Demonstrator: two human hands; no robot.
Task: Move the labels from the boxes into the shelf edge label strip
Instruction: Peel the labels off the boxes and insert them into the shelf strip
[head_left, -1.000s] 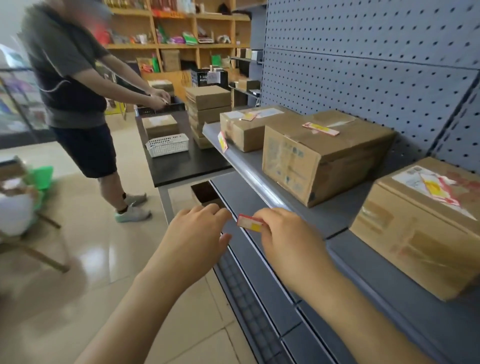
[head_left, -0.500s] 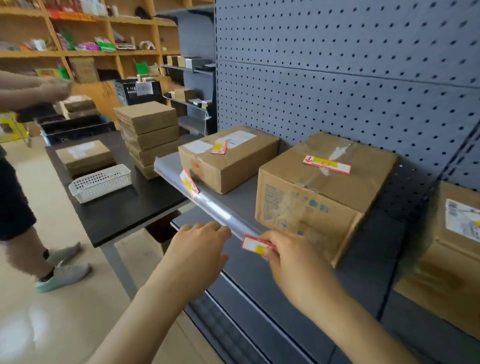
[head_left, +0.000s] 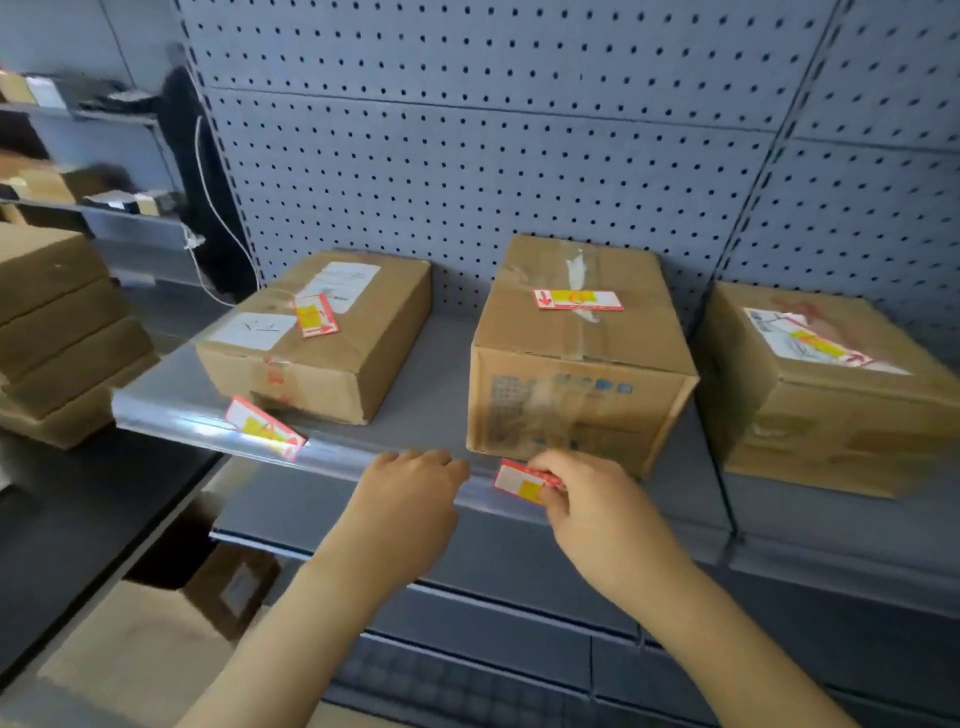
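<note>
Fingers of the right hand (head_left: 597, 512) are pinched on a red, white and yellow label (head_left: 522, 482), low in the centre of the frame, and the label sits right at the clear shelf edge label strip (head_left: 332, 457). Its left end pokes out past the fingertips, touching the strip's front; whether it is tucked inside the strip, I can't tell from here. Left hand (head_left: 405, 506) is just beside it, to the left, fingers curled over the top lip of that same strip, holding nothing loose, only gripping the plastic. A narrow gap of strip separates the two hands.

Further left along the strip, one label (head_left: 262, 428) is already lodged in it, tilted, with one end sticking up above the edge.

Now the boxes on the grey shelf (head_left: 426, 384). Left box (head_left: 322, 338), a low cardboard carton, carries a label (head_left: 315, 315) lying on its top, next to white paper stickers. Middle box (head_left: 576, 358), taller, stands directly behind the right hand, with a label (head_left: 577, 300) lying flat across its taped seam. Right box (head_left: 826, 384), at the right edge of the frame, has one too (head_left: 826, 345), lying on a white shipping sticker. All three boxes are shut, so nothing inside them shows.

Upper half of the frame is grey pegboard (head_left: 467, 156). Stacked brown cartons (head_left: 57, 332) sit at the far left.
</note>
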